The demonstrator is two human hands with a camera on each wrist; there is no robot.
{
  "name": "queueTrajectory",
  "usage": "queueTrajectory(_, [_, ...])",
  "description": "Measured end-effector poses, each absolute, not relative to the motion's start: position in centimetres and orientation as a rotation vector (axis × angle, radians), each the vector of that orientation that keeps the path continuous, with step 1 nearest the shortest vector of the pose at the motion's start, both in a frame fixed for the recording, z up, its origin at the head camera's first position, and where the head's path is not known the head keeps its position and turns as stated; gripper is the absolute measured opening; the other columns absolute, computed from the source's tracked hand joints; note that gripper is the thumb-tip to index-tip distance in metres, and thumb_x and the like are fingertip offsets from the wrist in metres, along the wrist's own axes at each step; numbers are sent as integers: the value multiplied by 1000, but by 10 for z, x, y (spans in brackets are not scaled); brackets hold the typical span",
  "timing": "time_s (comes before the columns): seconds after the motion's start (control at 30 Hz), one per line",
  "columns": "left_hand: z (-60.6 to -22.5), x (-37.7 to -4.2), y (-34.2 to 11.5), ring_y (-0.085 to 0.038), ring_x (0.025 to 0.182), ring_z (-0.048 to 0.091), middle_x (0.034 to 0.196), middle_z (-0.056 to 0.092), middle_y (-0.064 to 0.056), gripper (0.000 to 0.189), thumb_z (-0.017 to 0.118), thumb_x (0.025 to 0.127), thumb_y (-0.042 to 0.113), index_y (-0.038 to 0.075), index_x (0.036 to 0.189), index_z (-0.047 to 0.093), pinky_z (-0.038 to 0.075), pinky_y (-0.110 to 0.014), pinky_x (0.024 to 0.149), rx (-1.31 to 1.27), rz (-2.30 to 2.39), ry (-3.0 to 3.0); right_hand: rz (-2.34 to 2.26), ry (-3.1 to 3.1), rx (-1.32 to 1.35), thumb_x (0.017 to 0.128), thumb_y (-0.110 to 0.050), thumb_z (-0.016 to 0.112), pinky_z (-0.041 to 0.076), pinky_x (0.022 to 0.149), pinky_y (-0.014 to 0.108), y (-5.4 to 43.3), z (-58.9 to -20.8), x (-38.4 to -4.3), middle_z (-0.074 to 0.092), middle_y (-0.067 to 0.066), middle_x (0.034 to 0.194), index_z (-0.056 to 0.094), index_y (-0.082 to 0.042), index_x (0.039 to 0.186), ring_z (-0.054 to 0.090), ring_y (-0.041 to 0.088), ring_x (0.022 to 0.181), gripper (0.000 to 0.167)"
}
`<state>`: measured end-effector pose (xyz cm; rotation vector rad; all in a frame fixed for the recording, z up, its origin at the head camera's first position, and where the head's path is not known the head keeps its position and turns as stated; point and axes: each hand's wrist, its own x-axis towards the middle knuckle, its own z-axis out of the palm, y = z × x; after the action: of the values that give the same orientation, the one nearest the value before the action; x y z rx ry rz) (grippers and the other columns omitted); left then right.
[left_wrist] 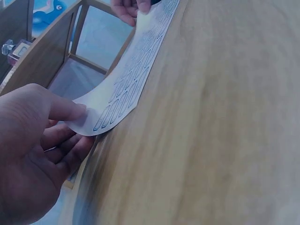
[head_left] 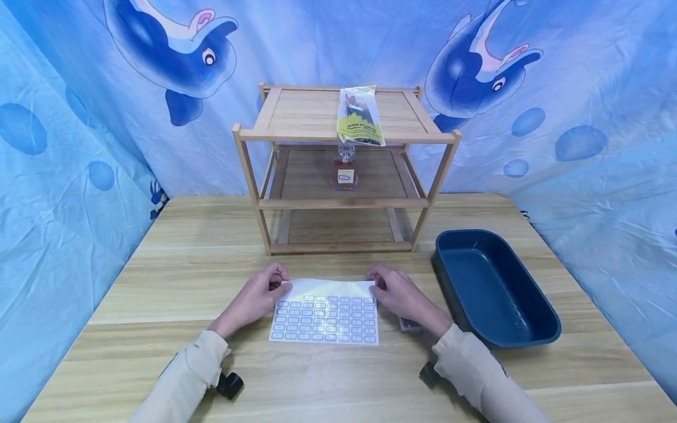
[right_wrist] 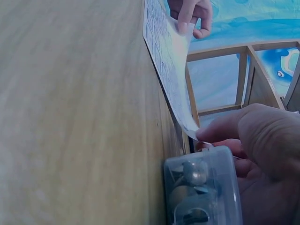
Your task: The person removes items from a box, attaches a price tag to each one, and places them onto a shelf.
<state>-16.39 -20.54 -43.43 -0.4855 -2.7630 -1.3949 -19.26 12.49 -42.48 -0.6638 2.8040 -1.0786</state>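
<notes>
A white sheet of printed labels [head_left: 325, 320], with rows of small blue-outlined rectangles, lies near the middle of the table. My left hand [head_left: 262, 294] pinches its far left corner between thumb and fingers. At the far right corner, my right hand [head_left: 398, 292] pinches the sheet the same way. Both wrist views show the sheet's far edge curving up off the wood. A small clear plastic box [right_wrist: 204, 190] with shiny metal pieces inside stands beside the right hand; in the head view the right forearm partly covers it.
A three-tier wooden shelf [head_left: 338, 204] stands behind the sheet. On its top lies a printed plastic packet [head_left: 361, 117]; its middle tier holds a perfume bottle [head_left: 345, 171]. A dark blue basin [head_left: 444, 276] sits on the right of the wooden table [head_left: 338, 382].
</notes>
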Motion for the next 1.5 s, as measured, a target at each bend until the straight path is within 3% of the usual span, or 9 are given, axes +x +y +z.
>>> queueTrajectory(0.07, [-434,-163,-205,-18,84,64,90,69,-3,11,66,97,-1,5,103,58,53,-34,81,-472,-1457,-2749,-1092,2816,-674,92,2,72,54,68,28,126,-424,-192,65,0,91,70,-4,112,61,12,80,20])
queueTrajectory(0.2, [-434,-162,-206,-17,71,60,85,70,-6,13,64,99,1,3,108,56,47,-26,65,-404,-1626,-2714,-1150,2825,-687,94,0,71,55,70,28,127,-424,-192,65,0,93,70,-5,109,62,12,82,16])
queueTrajectory(0.37, [-434,-161,-207,-15,63,55,81,69,-10,27,68,97,3,-1,119,54,41,-23,55,-340,-1805,-2647,-1248,2825,-806,96,1,69,56,73,29,131,-423,-192,65,1,93,69,-5,106,63,13,84,11])
queueTrajectory(0.57, [-436,-162,-205,-27,79,72,95,73,-20,53,72,94,5,-7,138,46,58,-30,70,-349,-2041,-2558,-1374,2799,-877,97,1,67,56,74,30,135,-421,-192,64,-1,91,68,-4,103,62,13,84,8])
queueTrajectory(0.67, [-437,-162,-203,-28,81,74,98,74,-22,60,72,94,4,-7,144,41,60,-33,73,-364,-2099,-2540,-1431,2787,-880,97,1,68,55,75,31,136,-420,-191,64,-2,90,68,-5,103,61,13,84,8])
queueTrajectory(0.93, [-436,-160,-200,-23,85,73,103,74,-20,44,72,96,10,-12,131,56,59,-30,75,-368,-2166,-2555,-1440,2841,-853,98,-1,69,54,75,32,138,-418,-190,63,-1,93,69,-5,105,59,14,86,8])
queueTrajectory(1.17, [-437,-159,-197,-22,85,73,102,74,-19,40,71,98,10,-12,129,59,58,-29,75,-396,-2124,-2567,-1360,2958,-894,92,-4,76,55,88,42,134,-415,-188,62,6,107,68,-2,111,61,23,101,21])
queueTrajectory(1.3, [-437,-159,-195,-21,85,73,102,74,-19,39,70,98,10,-13,128,58,58,-29,75,-397,-2130,-2554,-1285,3080,-1064,88,-6,80,53,91,46,129,-415,-187,62,10,113,67,0,113,59,28,108,29])
queueTrajectory(1.5, [-437,-158,-193,-19,84,72,101,75,-17,37,69,98,9,-13,126,59,58,-29,75,-401,-2122,-2533,-1166,3090,-1372,89,-11,80,53,85,37,116,-415,-182,63,5,110,68,-4,112,58,22,105,28])
